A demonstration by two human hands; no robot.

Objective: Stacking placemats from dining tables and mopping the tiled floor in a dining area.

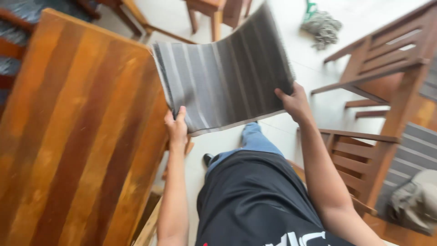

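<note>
1. The left hand (pixel 176 129) grips the near left corner of a grey striped mat (pixel 225 73), thumb on top and fingers curled under its edge.
2. The right hand (pixel 295 104) clasps the mat's near right edge, fingers tucked beneath and thumb along the border.
3. The mat is held up in the air between both hands, in front of the person's body. It bows in the middle, its far end lifting higher, and its light and dark grey stripes run away from the person.
4. The mat's left edge hangs just beside the edge of a wooden surface (pixel 77 132) with striped brown planks, which fills the left side of the view; whether they touch cannot be told.
5. Below the mat show the person's black shirt (pixel 255 205), a blue-jeaned leg (pixel 252 141) and a dark shoe (pixel 208 158) on the pale tiled floor (pixel 318 105).
6. To the right stands a wooden chair (pixel 387 59) with slatted parts, and a grey bag (pixel 416 202) lies near the lower right corner.
7. A mop head (pixel 321 25) rests on the floor far ahead, well apart from the hands.
</note>
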